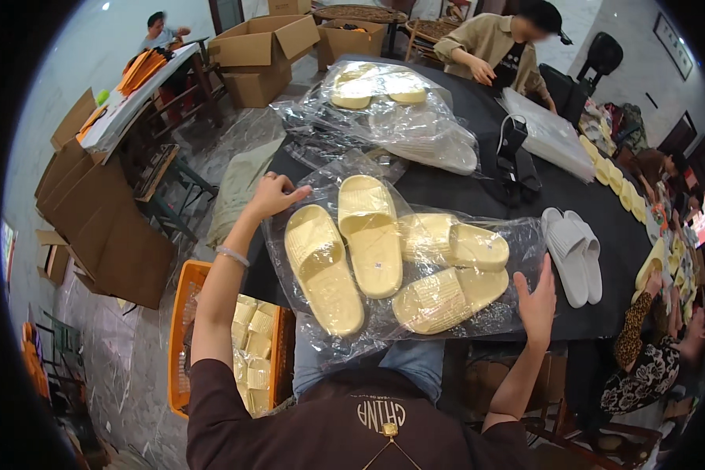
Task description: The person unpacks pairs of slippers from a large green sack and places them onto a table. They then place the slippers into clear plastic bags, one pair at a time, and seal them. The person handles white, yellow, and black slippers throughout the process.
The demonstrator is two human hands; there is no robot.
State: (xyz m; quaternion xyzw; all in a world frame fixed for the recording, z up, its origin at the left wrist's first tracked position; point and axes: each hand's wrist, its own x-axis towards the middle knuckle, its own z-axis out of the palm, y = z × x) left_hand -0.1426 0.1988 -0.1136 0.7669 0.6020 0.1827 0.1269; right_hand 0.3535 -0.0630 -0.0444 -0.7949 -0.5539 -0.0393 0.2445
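Observation:
Two pairs of pale yellow slide slippers lie in front of me in clear plastic bags. The left pair (371, 251) points toward me, soles down; the right pair (450, 301) lies sideways. My left hand (276, 196) rests by the upper left edge of the left plastic bag (278, 247), thumb apart from the fingers and nothing visibly gripped. On the other side, my right hand (536, 304) is spread flat at the right end of the other plastic bag (521, 235), fingers stretched away from me.
Grey-white slippers (576, 254) lie to the right on the black table (603, 321). Farther off are more bagged slippers (415, 117), a black device (514, 157) and a stack of clear bags (548, 133). An orange crate (182, 345) of slippers stands at my left. Other people work around the table.

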